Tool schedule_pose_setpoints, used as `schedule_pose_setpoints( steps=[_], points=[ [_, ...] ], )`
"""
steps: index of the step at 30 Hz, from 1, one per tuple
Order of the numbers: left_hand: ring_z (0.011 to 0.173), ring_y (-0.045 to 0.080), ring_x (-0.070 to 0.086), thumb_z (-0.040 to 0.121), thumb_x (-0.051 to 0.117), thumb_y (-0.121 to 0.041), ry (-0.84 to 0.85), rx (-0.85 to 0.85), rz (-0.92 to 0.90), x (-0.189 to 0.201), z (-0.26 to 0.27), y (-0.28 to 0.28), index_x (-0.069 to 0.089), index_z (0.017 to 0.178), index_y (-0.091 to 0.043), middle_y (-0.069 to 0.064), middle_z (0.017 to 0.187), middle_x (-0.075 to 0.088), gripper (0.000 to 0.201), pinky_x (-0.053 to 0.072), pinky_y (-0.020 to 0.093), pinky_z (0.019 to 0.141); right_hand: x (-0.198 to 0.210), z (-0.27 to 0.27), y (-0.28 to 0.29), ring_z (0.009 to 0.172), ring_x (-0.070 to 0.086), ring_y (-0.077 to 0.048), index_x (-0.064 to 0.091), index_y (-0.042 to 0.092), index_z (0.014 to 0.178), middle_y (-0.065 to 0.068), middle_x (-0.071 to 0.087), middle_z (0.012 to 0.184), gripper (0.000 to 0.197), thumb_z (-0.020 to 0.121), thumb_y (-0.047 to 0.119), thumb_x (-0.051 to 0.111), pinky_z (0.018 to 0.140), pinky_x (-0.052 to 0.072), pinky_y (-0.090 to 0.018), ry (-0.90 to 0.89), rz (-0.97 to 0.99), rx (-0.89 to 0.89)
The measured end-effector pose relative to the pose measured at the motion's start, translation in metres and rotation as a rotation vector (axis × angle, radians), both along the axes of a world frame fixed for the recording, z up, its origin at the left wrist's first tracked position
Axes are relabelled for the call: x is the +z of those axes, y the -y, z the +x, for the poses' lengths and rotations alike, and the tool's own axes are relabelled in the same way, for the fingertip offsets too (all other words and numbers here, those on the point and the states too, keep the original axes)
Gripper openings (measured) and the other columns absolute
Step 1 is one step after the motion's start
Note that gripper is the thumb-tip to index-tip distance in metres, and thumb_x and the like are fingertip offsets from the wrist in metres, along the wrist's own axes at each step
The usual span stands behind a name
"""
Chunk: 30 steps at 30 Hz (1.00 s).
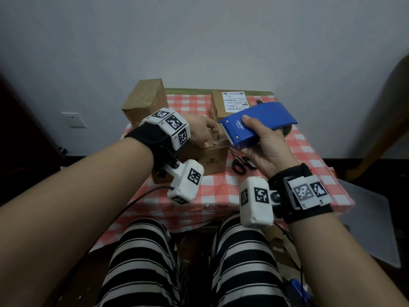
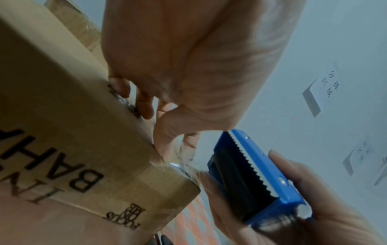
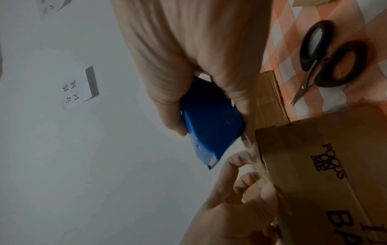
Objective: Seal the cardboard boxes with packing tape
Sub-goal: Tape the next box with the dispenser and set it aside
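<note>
Right hand [image 1: 263, 147]: wrapped around the blue tape dispenser [image 1: 256, 126], at about 4 o'clock from the near box, its toothed blade facing that box's top edge.
Left hand [image 1: 200, 130]: fingers curled down on the top of the near box [image 1: 208, 159], pinching or pressing the clear tape [image 2: 186, 159]; the wrist views don't settle which.
Near box: centre of the checked counter [image 1: 223, 189], a strip of clear tape already across its corner.
Scissors [image 1: 241, 163]: flat on the cloth at 3 o'clock from the near box, just beside it.
Far boxes: the labelled box [image 1: 230, 105] at 12 o'clock, the plain box [image 1: 143, 100] at 10 o'clock, well apart.
Risk: the loose tape end looks crumpled, so it could fold onto itself or stick to the fingers if tension drops; pulling hard could drag this light box across the cloth; the serrated blade sits close to the left fingertips.
Writing: "FOCUS ON ME" and large letters beginning "BA" on the near box; "deli" on the dispenser; a printed shipping label on the labelled box, too small to read; Chinese notes on the wall.
</note>
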<state>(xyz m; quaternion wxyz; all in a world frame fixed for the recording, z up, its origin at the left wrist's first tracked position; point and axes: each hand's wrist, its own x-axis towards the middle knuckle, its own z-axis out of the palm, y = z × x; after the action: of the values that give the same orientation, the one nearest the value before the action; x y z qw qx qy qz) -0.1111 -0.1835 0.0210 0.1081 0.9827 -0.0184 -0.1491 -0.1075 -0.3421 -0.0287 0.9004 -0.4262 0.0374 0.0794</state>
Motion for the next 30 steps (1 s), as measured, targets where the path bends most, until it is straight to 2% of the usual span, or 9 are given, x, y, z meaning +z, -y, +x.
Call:
schedule_pose_setpoints(
  steps=[3, 8, 11, 16, 19, 21, 23, 25, 30],
  points=[
    [0.101, 0.012, 0.043, 0.091, 0.061, -0.013, 0.000, 0.001, -0.025, -0.002, 0.002, 0.000, 0.060, 0.116, -0.026, -0.002, 0.124, 0.052, 0.028, 0.031, 0.018, 0.059, -0.002, 0.002, 0.001, 0.106, 0.068, -0.034, 0.040, 0.010, 0.138, -0.020, 0.060, 0.128, 0.062, 0.085, -0.007, 0.067, 0.078, 0.055, -0.063, -0.007, 0.013, -0.001],
    [0.082, 0.013, 0.046, 0.090, 0.063, -0.015, -0.005, 0.043, -0.041, -0.003, 0.003, 0.000, 0.051, 0.114, -0.027, -0.006, 0.092, 0.047, 0.030, 0.038, 0.023, 0.063, -0.003, 0.003, 0.000, 0.105, 0.068, -0.033, 0.042, 0.009, 0.136, -0.020, 0.061, 0.127, 0.060, 0.084, -0.007, 0.068, 0.075, 0.058, -0.056, -0.031, -0.007, -0.001],
    [0.091, 0.017, 0.049, 0.089, 0.065, -0.017, 0.005, 0.074, -0.060, -0.005, 0.004, -0.002, 0.046, 0.117, -0.027, -0.004, 0.096, 0.047, 0.035, 0.040, 0.026, 0.073, -0.001, 0.004, -0.001, 0.106, 0.067, -0.032, 0.043, 0.012, 0.134, -0.018, 0.061, 0.126, 0.060, 0.083, -0.007, 0.068, 0.078, 0.057, -0.058, -0.029, -0.018, -0.002],
    [0.070, 0.008, 0.043, 0.088, 0.062, -0.010, 0.040, 0.066, -0.119, -0.006, 0.001, -0.002, 0.046, 0.084, -0.025, -0.009, 0.081, 0.047, 0.021, 0.036, 0.020, 0.059, 0.002, 0.006, -0.003, 0.104, 0.068, -0.031, 0.040, 0.016, 0.136, -0.014, 0.062, 0.125, 0.067, 0.081, -0.005, 0.071, 0.073, 0.058, -0.056, -0.042, -0.086, -0.013],
    [0.071, 0.006, 0.043, 0.088, 0.060, -0.007, 0.041, 0.082, -0.163, -0.008, 0.000, -0.002, 0.050, 0.075, -0.025, -0.010, 0.080, 0.048, 0.025, 0.033, 0.018, 0.058, 0.004, 0.007, -0.001, 0.097, 0.070, -0.025, 0.037, 0.021, 0.135, -0.008, 0.064, 0.119, 0.069, 0.080, 0.000, 0.073, 0.073, 0.060, -0.050, -0.013, -0.198, -0.030],
    [0.071, 0.003, 0.043, 0.088, 0.062, -0.008, 0.038, 0.095, -0.179, -0.008, -0.001, -0.001, 0.055, 0.079, -0.027, -0.011, 0.081, 0.048, 0.021, 0.033, 0.018, 0.057, 0.002, 0.008, -0.001, 0.087, 0.069, -0.018, 0.035, 0.025, 0.135, -0.003, 0.065, 0.113, 0.069, 0.081, 0.004, 0.074, 0.068, 0.061, -0.040, 0.001, -0.277, -0.042],
    [0.070, 0.003, 0.043, 0.089, 0.063, -0.010, 0.029, 0.102, -0.185, -0.007, -0.001, -0.001, 0.061, 0.089, -0.027, -0.012, 0.081, 0.049, 0.017, 0.034, 0.016, 0.057, -0.005, 0.010, 0.000, 0.083, 0.069, -0.019, 0.037, 0.022, 0.136, -0.005, 0.067, 0.109, 0.068, 0.081, 0.006, 0.074, 0.072, 0.060, -0.045, -0.046, -0.252, -0.042],
    [0.072, 0.004, 0.044, 0.090, 0.062, -0.010, 0.024, 0.103, -0.180, -0.006, -0.002, 0.000, 0.065, 0.100, -0.025, -0.013, 0.081, 0.049, 0.018, 0.035, 0.014, 0.058, -0.013, 0.012, 0.000, 0.087, 0.070, -0.023, 0.040, 0.019, 0.138, -0.009, 0.069, 0.111, 0.069, 0.079, 0.007, 0.076, 0.075, 0.059, -0.052, -0.114, -0.193, -0.029],
    [0.067, 0.001, 0.042, 0.093, 0.059, -0.008, 0.010, 0.093, -0.189, -0.004, -0.002, -0.001, 0.066, 0.116, -0.016, -0.019, 0.076, 0.047, 0.025, 0.033, 0.012, 0.056, -0.024, 0.016, 0.000, 0.106, 0.069, -0.029, 0.043, 0.013, 0.138, -0.015, 0.067, 0.122, 0.065, 0.081, 0.005, 0.073, 0.068, 0.058, -0.045, -0.143, -0.070, -0.008]
  ],
)
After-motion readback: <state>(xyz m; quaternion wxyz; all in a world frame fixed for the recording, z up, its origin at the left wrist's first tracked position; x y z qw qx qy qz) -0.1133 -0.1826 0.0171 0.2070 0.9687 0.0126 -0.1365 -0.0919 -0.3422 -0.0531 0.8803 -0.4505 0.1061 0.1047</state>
